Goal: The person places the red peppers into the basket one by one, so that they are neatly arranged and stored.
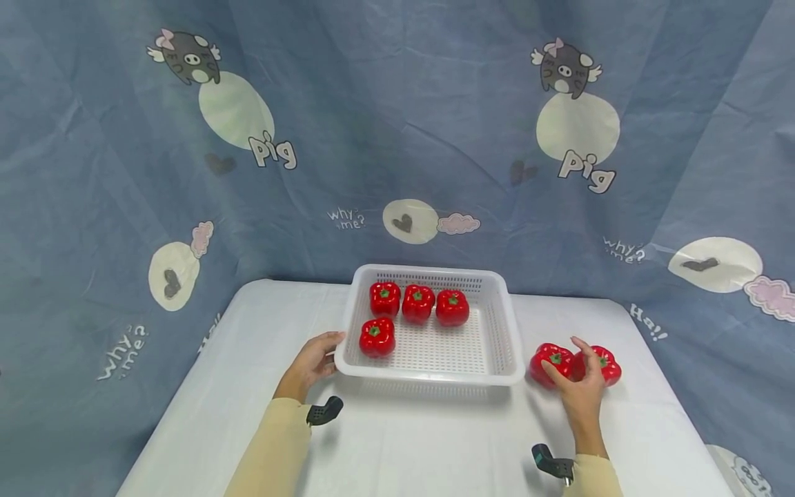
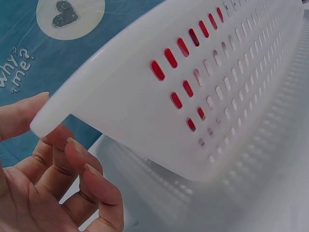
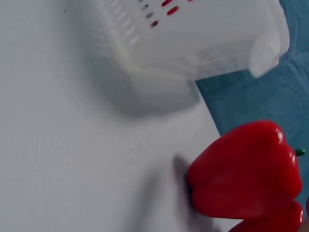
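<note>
A white perforated plastic basket (image 1: 428, 377) holds several red bell peppers, one (image 1: 377, 337) in front of a row at the back. At the basket's left end, my left hand (image 1: 313, 362) pinches the rim; the left wrist view shows the fingers (image 2: 104, 188) curled below the rim (image 2: 46, 126). Right of the basket, two more red bell peppers sit side by side on the table, the left one (image 1: 546, 360) and the right one (image 1: 607, 366). Over them is my right hand (image 1: 584, 390), thumb and index finger spread apart. It partly hides the right pepper.
A white cloth covers the table (image 1: 428, 442). Behind and beside it hangs a blue curtain (image 1: 397, 138) printed with pigs and words. The basket stands near the table's back edge.
</note>
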### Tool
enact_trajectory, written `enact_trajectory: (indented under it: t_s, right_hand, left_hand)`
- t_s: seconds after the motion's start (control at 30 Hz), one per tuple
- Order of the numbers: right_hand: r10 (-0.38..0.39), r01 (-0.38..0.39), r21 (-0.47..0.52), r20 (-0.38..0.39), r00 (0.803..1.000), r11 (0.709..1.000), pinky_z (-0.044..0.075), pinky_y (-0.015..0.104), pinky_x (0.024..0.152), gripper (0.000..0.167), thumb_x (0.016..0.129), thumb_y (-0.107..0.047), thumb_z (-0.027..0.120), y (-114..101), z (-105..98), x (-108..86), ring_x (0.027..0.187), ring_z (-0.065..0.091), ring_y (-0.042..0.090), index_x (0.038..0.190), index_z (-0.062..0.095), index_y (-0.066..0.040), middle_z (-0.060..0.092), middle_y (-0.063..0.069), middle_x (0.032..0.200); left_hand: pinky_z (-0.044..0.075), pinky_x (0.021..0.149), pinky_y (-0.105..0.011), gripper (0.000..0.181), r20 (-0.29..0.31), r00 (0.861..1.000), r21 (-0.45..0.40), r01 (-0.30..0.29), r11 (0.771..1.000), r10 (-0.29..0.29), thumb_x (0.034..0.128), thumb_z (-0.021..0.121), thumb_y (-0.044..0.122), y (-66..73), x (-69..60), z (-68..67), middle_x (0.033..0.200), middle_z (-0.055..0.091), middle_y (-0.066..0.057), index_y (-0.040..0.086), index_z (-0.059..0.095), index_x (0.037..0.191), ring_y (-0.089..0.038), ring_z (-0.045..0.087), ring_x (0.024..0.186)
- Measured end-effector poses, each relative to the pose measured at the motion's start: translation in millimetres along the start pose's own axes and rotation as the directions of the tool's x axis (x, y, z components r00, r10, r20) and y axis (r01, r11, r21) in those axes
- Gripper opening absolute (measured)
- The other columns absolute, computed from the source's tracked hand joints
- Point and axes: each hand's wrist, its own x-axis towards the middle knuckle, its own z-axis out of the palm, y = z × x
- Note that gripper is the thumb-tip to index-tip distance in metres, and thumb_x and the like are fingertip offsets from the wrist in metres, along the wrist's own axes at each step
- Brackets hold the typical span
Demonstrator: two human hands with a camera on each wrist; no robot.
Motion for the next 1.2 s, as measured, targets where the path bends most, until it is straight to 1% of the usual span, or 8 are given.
enact_trajectory:
  t_s: [0.13, 0.2, 0.33, 0.57, 0.63, 0.87, 1.2]
  right_hand:
    - [0.037, -0.035, -0.040, 0.067, 0.997, 0.999, 0.030, 0.061, 0.107, 0.076, 0.082, -0.012, 0.077, 4, -1, 2.0, 0.143, 0.018, 0.034, 0.146, 0.037, -0.016, 0.028, 0.013, 0.154]
    - [0.046, -0.041, -0.058, 0.101, 0.994, 0.997, 0.029, 0.062, 0.107, 0.079, 0.082, -0.012, 0.077, 6, -2, 2.5, 0.144, 0.015, 0.036, 0.148, 0.034, -0.015, 0.025, 0.015, 0.155]
    - [0.065, -0.052, -0.099, 0.137, 0.988, 0.994, 0.030, 0.062, 0.106, 0.083, 0.082, -0.012, 0.076, 12, -2, 0.8, 0.144, 0.013, 0.038, 0.150, 0.029, -0.016, 0.022, 0.016, 0.156]
    - [0.032, -0.006, -0.163, 0.157, 0.987, 0.987, 0.031, 0.063, 0.105, 0.078, 0.082, -0.010, 0.076, 18, 0, 3.2, 0.141, 0.020, 0.039, 0.147, 0.033, -0.013, 0.025, 0.017, 0.152]
    - [0.035, -0.006, -0.175, 0.167, 0.985, 0.985, 0.030, 0.062, 0.106, 0.078, 0.082, -0.010, 0.076, 18, 0, 3.6, 0.141, 0.019, 0.040, 0.147, 0.032, -0.012, 0.025, 0.018, 0.152]
    - [0.122, -0.079, -0.196, 0.219, 0.968, 0.977, 0.027, 0.060, 0.108, 0.084, 0.083, -0.013, 0.076, 19, -1, 2.9, 0.143, 0.015, 0.042, 0.150, 0.025, -0.010, 0.020, 0.021, 0.154]
    - [0.156, -0.109, -0.205, 0.230, 0.961, 0.973, 0.030, 0.060, 0.106, 0.091, 0.083, -0.016, 0.076, 25, 0, 5.2, 0.141, 0.016, 0.045, 0.152, 0.017, -0.010, 0.018, 0.023, 0.154]
  left_hand:
    - [0.050, 0.089, -0.036, 0.046, 0.004, 1.000, -0.003, 0.003, 1.000, -0.003, 0.0974, 0.055, 0.030, -0.3, 1.6, -0.3, 0.140, 0.046, -0.018, 0.005, 0.048, 0.136, -0.029, 0.052, 0.114]
    - [0.050, 0.089, -0.036, 0.047, 0.006, 1.000, 0.000, 0.000, 1.000, 0.000, 0.0974, 0.055, 0.030, -0.8, 1.7, -0.4, 0.140, 0.046, -0.018, 0.004, 0.047, 0.136, -0.029, 0.052, 0.113]
    - [0.051, 0.088, -0.035, 0.047, 0.010, 1.000, 0.019, -0.003, 1.000, 0.003, 0.0978, 0.054, 0.030, -1.7, 1.0, -0.6, 0.139, 0.046, -0.018, 0.004, 0.047, 0.136, -0.028, 0.053, 0.110]
    - [0.051, 0.085, -0.033, 0.046, 0.012, 1.000, 0.022, -0.006, 1.000, 0.005, 0.0973, 0.055, 0.030, -1.0, -0.2, 0.1, 0.138, 0.047, -0.018, 0.004, 0.048, 0.135, -0.027, 0.054, 0.108]
    - [0.051, 0.085, -0.033, 0.046, 0.011, 1.000, 0.018, -0.005, 1.000, 0.004, 0.0971, 0.055, 0.030, -0.4, -0.3, 0.1, 0.138, 0.047, -0.017, 0.004, 0.048, 0.135, -0.027, 0.054, 0.108]
    - [0.052, 0.082, -0.032, 0.045, -0.001, 1.000, 0.006, -0.004, 1.000, 0.004, 0.0965, 0.057, 0.030, 0.2, 0.8, -0.8, 0.137, 0.048, -0.018, 0.004, 0.050, 0.133, -0.027, 0.055, 0.107]
    - [0.052, 0.080, -0.031, 0.044, 0.004, 1.000, -0.001, 0.004, 1.000, -0.004, 0.0966, 0.057, 0.029, 0.5, 1.4, -0.9, 0.134, 0.050, -0.017, 0.003, 0.050, 0.131, -0.024, 0.056, 0.103]
